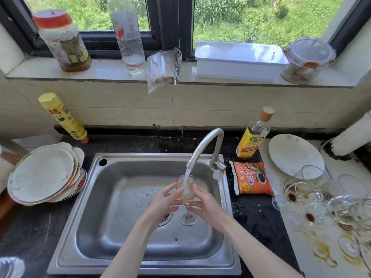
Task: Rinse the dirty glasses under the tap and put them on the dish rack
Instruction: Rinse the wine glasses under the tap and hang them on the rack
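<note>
A stemmed wine glass (186, 190) stands upright under the running tap (206, 145), and water streams into its bowl, which holds a yellowish liquid. My left hand (162, 203) cups the bowl from the left. My right hand (204, 205) grips it from the right, near the stem. The glass's foot hangs over the steel sink (112, 197), near the drain. Several dirty glasses (325, 199) with brown residue lie and stand on the white counter at the right. No dish rack is in view.
A stack of dirty plates (44, 175) sits left of the sink. An orange sauce packet (251, 180), a yellow-labelled bottle (254, 135) and a white plate (295, 155) are to the right. A yellow bottle (64, 117) leans at the back left. Brown spills stain the right counter (323, 249).
</note>
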{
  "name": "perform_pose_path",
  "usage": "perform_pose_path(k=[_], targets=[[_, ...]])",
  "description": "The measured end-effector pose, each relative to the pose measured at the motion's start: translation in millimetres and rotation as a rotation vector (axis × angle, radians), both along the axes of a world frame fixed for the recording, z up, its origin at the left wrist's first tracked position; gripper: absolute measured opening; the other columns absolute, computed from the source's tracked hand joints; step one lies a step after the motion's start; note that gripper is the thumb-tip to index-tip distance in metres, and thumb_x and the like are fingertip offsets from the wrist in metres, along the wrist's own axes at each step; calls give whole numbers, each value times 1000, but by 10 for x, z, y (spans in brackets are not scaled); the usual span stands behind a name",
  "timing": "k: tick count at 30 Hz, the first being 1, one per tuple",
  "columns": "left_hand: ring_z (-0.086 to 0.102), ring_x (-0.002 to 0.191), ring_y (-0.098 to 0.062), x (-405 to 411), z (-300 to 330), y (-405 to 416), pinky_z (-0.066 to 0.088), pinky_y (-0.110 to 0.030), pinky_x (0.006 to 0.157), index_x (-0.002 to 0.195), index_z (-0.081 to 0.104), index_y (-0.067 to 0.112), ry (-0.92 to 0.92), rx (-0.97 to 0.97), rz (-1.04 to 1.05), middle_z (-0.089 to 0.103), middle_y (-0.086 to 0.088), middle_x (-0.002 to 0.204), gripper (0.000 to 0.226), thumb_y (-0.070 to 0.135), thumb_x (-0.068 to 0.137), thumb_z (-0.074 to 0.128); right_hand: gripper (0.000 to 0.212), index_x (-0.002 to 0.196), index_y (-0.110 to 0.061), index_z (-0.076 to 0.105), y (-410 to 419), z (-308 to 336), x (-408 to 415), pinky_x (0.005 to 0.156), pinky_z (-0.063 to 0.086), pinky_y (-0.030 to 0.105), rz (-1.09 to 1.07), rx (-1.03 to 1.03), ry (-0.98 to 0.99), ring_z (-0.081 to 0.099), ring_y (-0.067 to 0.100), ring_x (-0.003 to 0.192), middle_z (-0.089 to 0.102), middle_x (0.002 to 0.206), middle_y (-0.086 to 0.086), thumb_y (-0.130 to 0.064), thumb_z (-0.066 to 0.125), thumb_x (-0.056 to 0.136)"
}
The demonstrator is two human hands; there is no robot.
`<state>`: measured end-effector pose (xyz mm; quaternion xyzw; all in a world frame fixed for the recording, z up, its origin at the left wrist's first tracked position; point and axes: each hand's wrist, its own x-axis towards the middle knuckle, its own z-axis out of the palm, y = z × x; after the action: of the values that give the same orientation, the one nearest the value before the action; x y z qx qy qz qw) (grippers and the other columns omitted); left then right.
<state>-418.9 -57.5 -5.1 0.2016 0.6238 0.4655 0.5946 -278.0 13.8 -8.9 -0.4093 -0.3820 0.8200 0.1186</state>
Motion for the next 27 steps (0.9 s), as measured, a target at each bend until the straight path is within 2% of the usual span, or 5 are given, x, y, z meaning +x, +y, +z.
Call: perform_pose_path(k=[4,8,14,18,27], targets=[[65,92,-21,29,-135,-43,53,-29,82,117,59,25,25,-103,-5,67,-8,107,34,37,85,64,52,106,-12,65,-30,-64,-40,65,51,29,-48,-133,-155,55,17,68,62,89,8,-52,34,97],[60,85,-17,106,-269,-135,49,-25,71,112,61,14,-5,-248,-46,66,-7,103,37,43,88,58,54,99,-1,59,-81,-120,-69,48,41,24,-6,-277,-307,48,15,54,59,81,13,-49,36,98],[60,90,-18,132,-295,-175,50,-27,76,110,59,14,14,-320,-54,66,-4,106,36,43,89,56,38,94,-5,53,-88,-118,-28,51,39,24,80,-328,-336,48,17,58,55,75,12,-43,49,95],[60,89,-16,102,-269,-154,51,-27,76,121,54,11,32,-244,-12,63,-6,107,47,40,86,63,50,106,-9,57,-67,-116,-34,52,42,24,66,-229,-304,54,18,62,58,88,11,-54,61,84],[62,95,-9,131,-110,-83,51,-30,83,119,52,29,201,6,142,65,6,106,41,22,82,69,28,107,-22,67,-49,-128,-17,75,42,27,-49,-56,-60,56,17,79,66,92,1,-39,50,94]])
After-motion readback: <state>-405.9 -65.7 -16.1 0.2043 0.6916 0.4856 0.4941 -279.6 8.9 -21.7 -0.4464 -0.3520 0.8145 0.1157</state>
